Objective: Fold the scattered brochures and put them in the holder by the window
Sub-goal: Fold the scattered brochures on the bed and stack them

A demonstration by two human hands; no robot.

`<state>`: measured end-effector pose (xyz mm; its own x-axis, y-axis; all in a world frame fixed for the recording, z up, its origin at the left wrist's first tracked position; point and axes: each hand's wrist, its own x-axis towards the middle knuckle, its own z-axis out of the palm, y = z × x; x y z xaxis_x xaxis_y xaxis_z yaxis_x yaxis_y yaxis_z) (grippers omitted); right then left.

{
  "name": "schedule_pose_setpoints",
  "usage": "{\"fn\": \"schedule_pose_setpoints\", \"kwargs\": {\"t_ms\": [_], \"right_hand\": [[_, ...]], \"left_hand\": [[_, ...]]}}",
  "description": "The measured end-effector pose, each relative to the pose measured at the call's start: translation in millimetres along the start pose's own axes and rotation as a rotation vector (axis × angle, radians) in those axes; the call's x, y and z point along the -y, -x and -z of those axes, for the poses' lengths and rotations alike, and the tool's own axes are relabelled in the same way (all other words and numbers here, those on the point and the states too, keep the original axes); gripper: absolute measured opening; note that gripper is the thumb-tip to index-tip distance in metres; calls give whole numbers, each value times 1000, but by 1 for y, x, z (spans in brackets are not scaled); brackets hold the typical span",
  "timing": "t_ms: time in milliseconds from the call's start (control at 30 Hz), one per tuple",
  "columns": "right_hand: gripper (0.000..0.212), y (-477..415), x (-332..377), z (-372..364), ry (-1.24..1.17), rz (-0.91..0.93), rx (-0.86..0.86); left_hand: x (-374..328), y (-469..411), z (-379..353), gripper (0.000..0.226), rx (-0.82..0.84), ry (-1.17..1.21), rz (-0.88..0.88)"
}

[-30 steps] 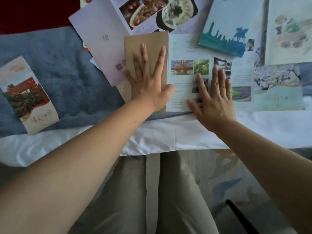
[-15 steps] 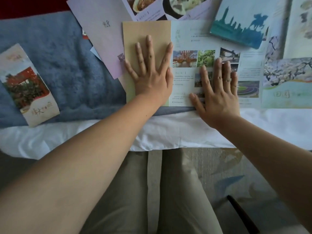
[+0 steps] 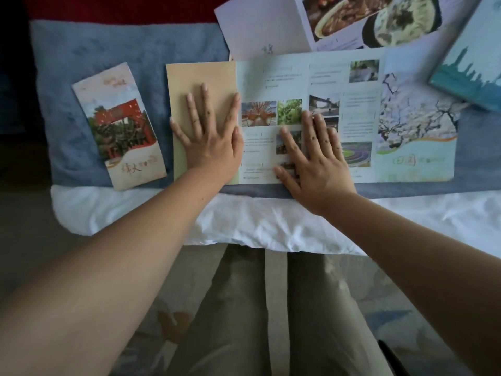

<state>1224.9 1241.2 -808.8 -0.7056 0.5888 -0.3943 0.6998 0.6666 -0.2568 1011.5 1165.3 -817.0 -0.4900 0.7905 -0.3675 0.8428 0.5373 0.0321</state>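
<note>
A wide brochure [image 3: 360, 126] with photos and a blossom picture lies across the blue blanket [image 3: 113, 50]. Its left panel is turned over and shows a plain tan back [image 3: 200, 77]. My left hand [image 3: 211, 137] presses flat on that tan panel, fingers spread. Flat on the brochure's middle photo panels rests my right hand [image 3: 314, 158]. A folded brochure [image 3: 119, 126] with a red gate picture lies to the left. No holder is in view.
More brochures lie at the back: a lilac one [image 3: 260, 31], one with food photos [image 3: 366, 20] and a teal skyline one [image 3: 469, 69] at the right. A white sheet [image 3: 271, 223] edges the bed. My legs are below it.
The view has shifted, so everything sits further right and lower in the frame. Both hands stay pressed flat on the same brochure, the left on the tan panel.
</note>
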Motion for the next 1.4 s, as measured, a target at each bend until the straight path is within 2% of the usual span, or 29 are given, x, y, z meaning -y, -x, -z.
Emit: {"fn": "schedule_pose_setpoints", "kwargs": {"t_ms": [167,333,500,700,767,900,1033,1233,1300,1400], "right_hand": [[65,-17,29,1,-4,116,50],[66,-26,34,-1,69,182,22],[68,-35,22,1,49,65,-49],[67,-35,-1,8,89,61,-67],[68,-33,-3,7,83,62,-67],[68,-33,0,3,72,34,-49],[67,-30,3,0,60,14,-54],[67,-31,2,-2,66,14,-38],[67,-31,2,-3,72,13,-37],[67,-31,2,-3,70,16,-42]], "left_hand": [[56,1,-1,62,-1,46,15],[79,-1,-5,69,-34,115,48],[86,1,-9,60,-87,98,101],[89,1,-10,59,-99,113,80],[92,0,-11,63,-102,124,143],[94,-2,-6,73,-119,223,386],[92,-1,2,81,-198,357,377],[92,4,17,118,-162,417,373],[97,3,20,114,-210,490,379],[107,0,21,91,-310,570,421]]}}
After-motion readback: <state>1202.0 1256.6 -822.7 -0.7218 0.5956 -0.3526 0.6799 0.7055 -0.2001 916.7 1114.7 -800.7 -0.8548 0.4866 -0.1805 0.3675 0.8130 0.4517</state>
